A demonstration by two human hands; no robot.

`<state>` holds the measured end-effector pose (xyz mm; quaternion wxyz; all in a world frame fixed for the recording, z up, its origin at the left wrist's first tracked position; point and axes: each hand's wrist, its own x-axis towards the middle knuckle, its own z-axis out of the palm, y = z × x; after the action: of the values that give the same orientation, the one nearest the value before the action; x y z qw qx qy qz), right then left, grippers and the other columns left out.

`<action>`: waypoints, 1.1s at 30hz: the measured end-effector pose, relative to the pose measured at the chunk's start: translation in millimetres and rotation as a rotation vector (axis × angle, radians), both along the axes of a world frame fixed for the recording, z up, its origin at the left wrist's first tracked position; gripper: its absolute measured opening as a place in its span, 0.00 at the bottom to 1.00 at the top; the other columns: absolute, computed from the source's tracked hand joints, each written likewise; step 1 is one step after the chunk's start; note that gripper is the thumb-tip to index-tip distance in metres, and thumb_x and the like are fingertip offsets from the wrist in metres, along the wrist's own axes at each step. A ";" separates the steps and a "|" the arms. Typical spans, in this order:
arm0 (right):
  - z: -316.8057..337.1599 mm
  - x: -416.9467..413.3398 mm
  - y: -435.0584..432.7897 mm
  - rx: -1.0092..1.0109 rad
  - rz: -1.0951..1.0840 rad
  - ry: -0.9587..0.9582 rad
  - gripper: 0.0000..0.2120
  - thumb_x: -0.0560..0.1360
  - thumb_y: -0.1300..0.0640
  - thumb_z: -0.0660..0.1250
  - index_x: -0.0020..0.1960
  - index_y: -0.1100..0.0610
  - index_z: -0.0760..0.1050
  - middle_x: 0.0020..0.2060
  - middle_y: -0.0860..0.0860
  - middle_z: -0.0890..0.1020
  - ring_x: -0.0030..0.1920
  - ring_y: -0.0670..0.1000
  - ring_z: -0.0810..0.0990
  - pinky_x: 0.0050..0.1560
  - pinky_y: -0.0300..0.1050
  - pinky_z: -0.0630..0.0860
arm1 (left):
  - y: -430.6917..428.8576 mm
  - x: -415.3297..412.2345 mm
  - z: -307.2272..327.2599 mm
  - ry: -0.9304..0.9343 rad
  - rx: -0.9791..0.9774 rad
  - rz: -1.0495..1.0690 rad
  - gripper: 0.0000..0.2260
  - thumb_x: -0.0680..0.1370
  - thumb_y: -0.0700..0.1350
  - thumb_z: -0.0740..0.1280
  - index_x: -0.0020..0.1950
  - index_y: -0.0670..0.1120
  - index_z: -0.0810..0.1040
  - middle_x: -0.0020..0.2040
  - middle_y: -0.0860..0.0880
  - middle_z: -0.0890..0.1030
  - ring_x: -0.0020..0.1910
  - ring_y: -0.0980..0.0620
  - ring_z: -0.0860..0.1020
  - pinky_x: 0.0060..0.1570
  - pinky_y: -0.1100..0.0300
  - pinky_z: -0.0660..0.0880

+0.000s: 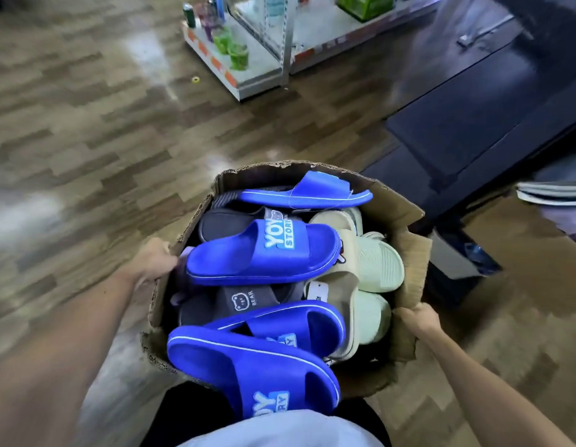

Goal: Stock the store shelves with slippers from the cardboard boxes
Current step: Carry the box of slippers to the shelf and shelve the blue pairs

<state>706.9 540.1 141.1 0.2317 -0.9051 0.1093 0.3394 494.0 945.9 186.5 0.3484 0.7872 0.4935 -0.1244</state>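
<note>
An open cardboard box (398, 204) hangs in front of my body, above the floor. My left hand (156, 261) grips its left rim and my right hand (420, 319) grips its right rim. The box is heaped with slippers: several blue slippers (264, 253) with a "YOY STORY" strap on top, dark grey slippers (238, 298) marked "BEAR" beneath them, and pale green slippers (377, 266) and beige ones along the right side.
A white store shelf unit (248, 69) with green cups and bottles stands ahead on the wood-look floor. A dark low shelf base (473, 124) runs along the right. Stacked slippers (552, 191) show at the right edge. Open floor lies to the left.
</note>
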 end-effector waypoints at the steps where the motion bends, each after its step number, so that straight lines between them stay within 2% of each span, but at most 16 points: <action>1: -1.1 13.0 18.5 -0.009 0.021 -0.002 0.07 0.74 0.60 0.66 0.48 0.64 0.77 0.44 0.56 0.77 0.45 0.55 0.74 0.46 0.44 0.71 | 15.4 7.9 -0.2 0.002 -0.004 0.014 0.08 0.72 0.32 0.65 0.34 0.42 0.74 0.34 0.44 0.72 0.35 0.48 0.69 0.22 0.62 0.65; 3: -1.0 35.4 59.9 -0.009 0.034 -0.032 0.08 0.74 0.60 0.67 0.49 0.65 0.77 0.44 0.56 0.77 0.46 0.55 0.75 0.50 0.47 0.73 | 50.2 22.7 0.9 0.031 -0.003 0.033 0.10 0.72 0.32 0.64 0.31 0.41 0.73 0.33 0.44 0.72 0.35 0.48 0.69 0.22 0.62 0.64; 5: -0.1 57.8 103.3 0.014 0.050 -0.059 0.08 0.73 0.59 0.68 0.48 0.64 0.77 0.44 0.57 0.78 0.47 0.56 0.77 0.51 0.49 0.74 | 92.6 40.6 0.7 0.020 -0.010 0.072 0.12 0.73 0.34 0.64 0.29 0.40 0.71 0.34 0.43 0.71 0.36 0.48 0.69 0.27 0.61 0.65; 7: 0.7 77.7 139.2 0.027 0.049 -0.073 0.07 0.73 0.59 0.68 0.46 0.63 0.77 0.44 0.57 0.79 0.46 0.56 0.77 0.47 0.47 0.73 | 130.5 59.2 3.7 0.038 0.017 0.075 0.16 0.75 0.38 0.65 0.27 0.41 0.69 0.35 0.42 0.72 0.37 0.47 0.69 0.35 0.58 0.65; 10: 1.7 106.3 184.9 0.054 0.045 -0.060 0.06 0.73 0.59 0.69 0.40 0.61 0.75 0.42 0.57 0.79 0.44 0.54 0.76 0.44 0.44 0.71 | 179.9 94.3 8.8 0.033 0.040 0.087 0.17 0.76 0.40 0.64 0.27 0.41 0.68 0.35 0.41 0.73 0.37 0.46 0.70 0.38 0.57 0.65; 13: 1.2 145.6 227.3 0.076 0.032 -0.061 0.11 0.73 0.59 0.68 0.33 0.57 0.73 0.41 0.56 0.78 0.44 0.54 0.75 0.44 0.45 0.70 | 222.9 137.1 8.6 0.023 0.047 0.081 0.12 0.76 0.41 0.65 0.33 0.37 0.73 0.37 0.40 0.74 0.38 0.46 0.72 0.38 0.57 0.66; 15: -5.0 172.3 249.0 0.076 0.026 -0.056 0.09 0.73 0.59 0.68 0.35 0.58 0.74 0.42 0.56 0.78 0.45 0.54 0.76 0.46 0.46 0.72 | 245.7 167.0 2.4 0.034 0.049 0.070 0.10 0.75 0.42 0.66 0.39 0.35 0.76 0.38 0.40 0.75 0.39 0.46 0.72 0.39 0.57 0.67; 18: -23.3 216.7 274.3 0.068 0.005 -0.041 0.10 0.73 0.59 0.68 0.34 0.58 0.74 0.41 0.57 0.80 0.45 0.56 0.78 0.50 0.50 0.74 | 276.2 219.6 -14.5 0.050 0.029 0.042 0.08 0.74 0.38 0.66 0.36 0.36 0.74 0.36 0.40 0.73 0.37 0.46 0.71 0.37 0.56 0.67; 21: -33.3 272.2 303.4 0.056 -0.041 -0.050 0.18 0.73 0.59 0.67 0.27 0.56 0.67 0.28 0.54 0.74 0.32 0.53 0.72 0.38 0.47 0.70 | 308.9 285.5 -28.9 0.065 0.037 0.005 0.10 0.72 0.35 0.64 0.30 0.39 0.70 0.33 0.41 0.72 0.35 0.47 0.70 0.34 0.57 0.66; 23: -40.4 304.9 317.2 0.037 -0.072 -0.031 0.21 0.73 0.60 0.67 0.25 0.55 0.63 0.25 0.52 0.69 0.29 0.50 0.67 0.33 0.46 0.64 | 327.8 332.9 -31.1 0.084 0.044 -0.049 0.10 0.72 0.35 0.65 0.31 0.39 0.71 0.35 0.41 0.73 0.36 0.47 0.71 0.36 0.57 0.67; 26: -45.6 339.4 326.9 0.008 -0.121 -0.013 0.16 0.74 0.60 0.66 0.29 0.62 0.69 0.30 0.57 0.75 0.36 0.57 0.74 0.37 0.47 0.67 | 344.3 387.9 -39.3 0.076 0.018 -0.094 0.11 0.71 0.38 0.65 0.30 0.40 0.69 0.35 0.41 0.73 0.37 0.47 0.71 0.38 0.58 0.67; 29: -52.9 369.3 332.5 -0.012 -0.152 0.007 0.11 0.75 0.59 0.65 0.37 0.66 0.74 0.37 0.59 0.77 0.43 0.58 0.76 0.43 0.46 0.68 | 360.6 433.3 -55.3 0.065 -0.025 -0.136 0.07 0.64 0.42 0.64 0.29 0.39 0.68 0.32 0.42 0.71 0.34 0.48 0.69 0.34 0.57 0.66; 33: -73.6 401.7 342.9 -0.039 -0.204 0.030 0.11 0.75 0.59 0.64 0.38 0.65 0.75 0.39 0.59 0.79 0.44 0.58 0.77 0.45 0.47 0.71 | 387.2 494.9 -92.0 0.108 -0.027 -0.221 0.08 0.70 0.35 0.64 0.31 0.39 0.69 0.31 0.41 0.71 0.33 0.46 0.70 0.32 0.57 0.65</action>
<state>1108.6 882.9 67.4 0.2459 -0.8883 0.2110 0.3255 988.9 1333.1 94.5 0.3158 0.8242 0.4200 -0.2108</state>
